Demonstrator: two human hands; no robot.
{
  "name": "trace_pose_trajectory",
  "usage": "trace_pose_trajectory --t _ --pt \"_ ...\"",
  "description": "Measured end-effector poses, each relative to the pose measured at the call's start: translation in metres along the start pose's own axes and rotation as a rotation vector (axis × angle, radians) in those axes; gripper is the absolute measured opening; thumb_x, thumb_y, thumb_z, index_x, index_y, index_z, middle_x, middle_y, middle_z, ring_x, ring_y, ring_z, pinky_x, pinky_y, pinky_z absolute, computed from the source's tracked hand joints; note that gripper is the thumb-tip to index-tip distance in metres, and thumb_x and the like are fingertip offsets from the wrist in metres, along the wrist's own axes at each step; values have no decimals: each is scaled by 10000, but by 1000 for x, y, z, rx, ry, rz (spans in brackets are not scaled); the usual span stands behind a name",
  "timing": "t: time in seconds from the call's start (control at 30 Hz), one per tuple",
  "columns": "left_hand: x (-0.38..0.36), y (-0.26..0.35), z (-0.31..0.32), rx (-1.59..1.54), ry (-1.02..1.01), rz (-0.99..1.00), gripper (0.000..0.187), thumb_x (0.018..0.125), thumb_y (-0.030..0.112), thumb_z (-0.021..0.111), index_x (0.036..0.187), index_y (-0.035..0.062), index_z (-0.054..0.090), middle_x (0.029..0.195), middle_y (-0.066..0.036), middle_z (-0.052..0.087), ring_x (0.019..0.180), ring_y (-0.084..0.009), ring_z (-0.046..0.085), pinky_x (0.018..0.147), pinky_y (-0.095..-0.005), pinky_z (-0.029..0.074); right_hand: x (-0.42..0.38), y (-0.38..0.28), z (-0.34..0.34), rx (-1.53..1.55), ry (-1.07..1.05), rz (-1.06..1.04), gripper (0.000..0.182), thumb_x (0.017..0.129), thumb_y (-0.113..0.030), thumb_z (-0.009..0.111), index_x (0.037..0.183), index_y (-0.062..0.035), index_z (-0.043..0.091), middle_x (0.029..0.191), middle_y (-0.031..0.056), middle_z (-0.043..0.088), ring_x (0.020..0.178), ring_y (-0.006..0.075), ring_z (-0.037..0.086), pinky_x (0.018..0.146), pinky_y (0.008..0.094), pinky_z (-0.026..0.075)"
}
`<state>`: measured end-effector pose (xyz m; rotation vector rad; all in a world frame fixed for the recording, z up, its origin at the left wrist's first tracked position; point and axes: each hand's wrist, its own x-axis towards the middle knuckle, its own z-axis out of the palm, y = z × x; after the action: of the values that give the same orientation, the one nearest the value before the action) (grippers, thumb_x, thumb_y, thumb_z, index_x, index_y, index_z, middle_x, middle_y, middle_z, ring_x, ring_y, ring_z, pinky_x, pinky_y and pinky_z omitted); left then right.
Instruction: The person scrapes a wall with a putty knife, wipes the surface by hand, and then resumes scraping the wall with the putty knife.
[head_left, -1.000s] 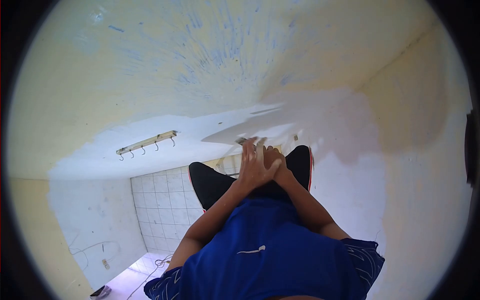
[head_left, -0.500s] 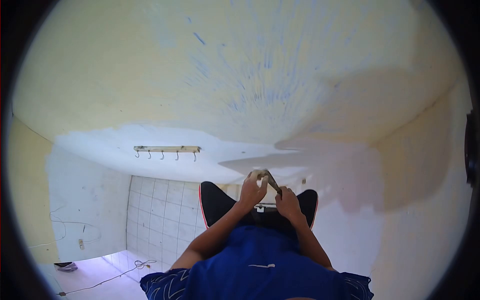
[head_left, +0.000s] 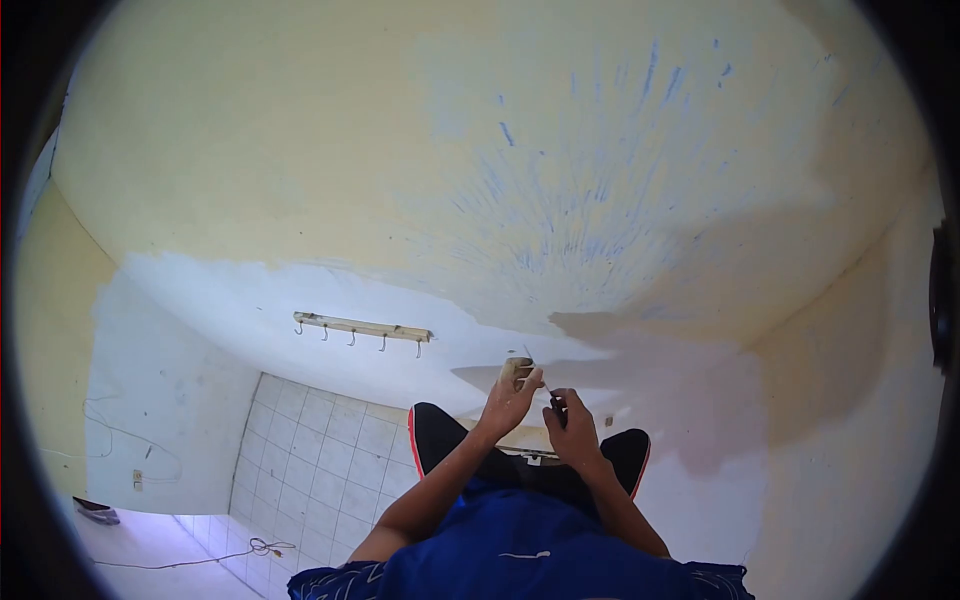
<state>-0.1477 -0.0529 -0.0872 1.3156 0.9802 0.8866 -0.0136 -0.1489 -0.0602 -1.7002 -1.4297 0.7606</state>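
My right hand (head_left: 573, 428) is closed round the dark handle of a putty knife (head_left: 557, 404). Its thin blade points up and away, seen nearly edge-on. Just left of the blade is my left hand (head_left: 510, 402), its fingers curled and smeared with something pale. A dull olive-beige patch shows among the left fingertips; whether it is a held lump or coated fingers I cannot make out. Both hands are in front of my waist, before the wall (head_left: 470, 345), which is white low down and yellowish with blue streaks above.
A wooden rail with several hooks (head_left: 365, 327) is fixed to the wall at the left. White floor tiles (head_left: 310, 440) lie below it. A cable with a plug (head_left: 265, 548) lies at lower left, near a wall socket (head_left: 138, 480). A dark object (head_left: 941, 295) juts in at right.
My right hand has turned the putty knife, so its blade now shows edge-on instead of flat. Both hands sit slightly lower in view. The camera view has shifted, moving the wall rightward and down.
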Motion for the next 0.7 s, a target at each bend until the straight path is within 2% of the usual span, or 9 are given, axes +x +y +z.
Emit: trace_pose_trajectory --t 0.07,0.17,0.33,0.4,0.47,0.53,0.6,0.63,0.7 --pt "0 7 -6 25 23 -4 368 1031 283 561 1226 -26 512 1065 -122 676 970 -175 675 828 -319 530 1 1 7 -9 101 -155 321 914 -99 644 1208 -3 553 929 167 605 764 297 635 684 392 496" --pt "0 24 -11 -37 45 -27 343 1016 264 579 1177 -36 542 1077 -168 691 960 -207 674 848 -360 527 3 -12 6 -41 142 -219 316 912 -74 643 1212 -4 574 995 169 593 781 267 627 682 364 499" --pt "14 30 2 -208 75 107 251 1041 219 519 1100 -21 560 890 -98 708 853 -165 673 774 -334 528 6 -33 -11 85 119 -113 275 929 -78 655 1187 -6 594 940 103 615 722 166 583 661 307 480" --pt "16 34 4 -232 75 142 234 1057 199 484 1120 -16 549 917 -102 701 866 -161 681 791 -323 543 9 -25 -16 162 91 -71 259 947 -86 648 1189 -8 598 931 72 622 699 124 557 635 293 461" --pt "16 43 6 -247 65 180 221 1073 180 449 1139 -11 538 943 -106 694 879 -157 689 807 -312 559 18 2 -21 162 -59 -128 328 949 -126 665 1231 2 558 897 66 628 688 136 561 655 297 479" --pt "14 53 7 -383 56 166 239 1080 210 442 1122 -2 546 935 -108 697 897 -179 702 810 -328 566 23 -2 -27 132 -154 -154 297 984 -141 624 1226 -16 507 852 62 613 700 133 580 608 283 481" --pt "12 61 4 -374 76 169 258 1089 232 426 1113 6 547 925 -105 696 877 -185 708 807 -331 567 23 -19 -31 696 -377 196 201 1017 -144 573 1156 -44 468 779 50 587 706 135 604 556 260 486" --pt "14 64 2 -383 83 176 261 1091 238 421 1114 9 545 917 -104 696 871 -183 708 805 -332 566 22 -32 -29 698 -387 170 140 1050 -177 515 1094 -67 441 715 30 547 617 119 575 483 249 450" --pt "15 78 -5 -403 98 191 271 1096 259 411 1107 20 537 891 -100 696 859 -177 710 797 -336 568 25 -50 -28 685 -412 175 157 1057 -204 502 1081 -57 454 704 23 533 570 100 531 468 244 419"
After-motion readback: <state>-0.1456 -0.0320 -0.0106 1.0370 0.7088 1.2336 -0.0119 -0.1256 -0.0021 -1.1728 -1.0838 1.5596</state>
